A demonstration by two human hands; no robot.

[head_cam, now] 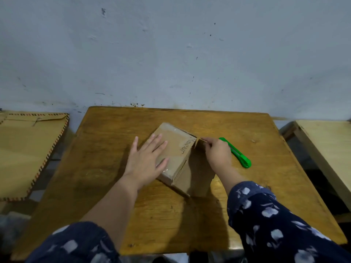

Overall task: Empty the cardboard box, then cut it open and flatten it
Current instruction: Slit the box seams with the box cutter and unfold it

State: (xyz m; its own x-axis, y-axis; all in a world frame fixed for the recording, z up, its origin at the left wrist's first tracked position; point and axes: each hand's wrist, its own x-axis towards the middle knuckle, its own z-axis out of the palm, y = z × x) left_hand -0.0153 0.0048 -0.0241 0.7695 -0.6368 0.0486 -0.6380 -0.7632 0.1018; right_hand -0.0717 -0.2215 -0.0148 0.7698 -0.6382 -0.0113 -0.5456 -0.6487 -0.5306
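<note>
Cardboard box (174, 149) sits mid-table (106, 168); left hand (147, 160) lies flat, open on it, right hand (218, 154) pinches a side flap. Yanking could tear it or knock the green knife (240, 155) away.

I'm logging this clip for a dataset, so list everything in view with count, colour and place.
cardboard box: one, brown, taped top with handwriting, middle of the table, one flap open on its right side
knife: one, green, on the table just right of the box, partly behind the right hand
table: one, yellowish-brown wood, centre, against the wall
envelope: one, tan with striped border, on a surface at far left
side table: one, pale wood, far right
wall: one, grey-blue, scuffed, behind everything
left hand: one, flat and spread on the box top
right hand: one, fingers pinching the open flap's edge
sleeves: two, dark blue with white print, bottom corners
</note>
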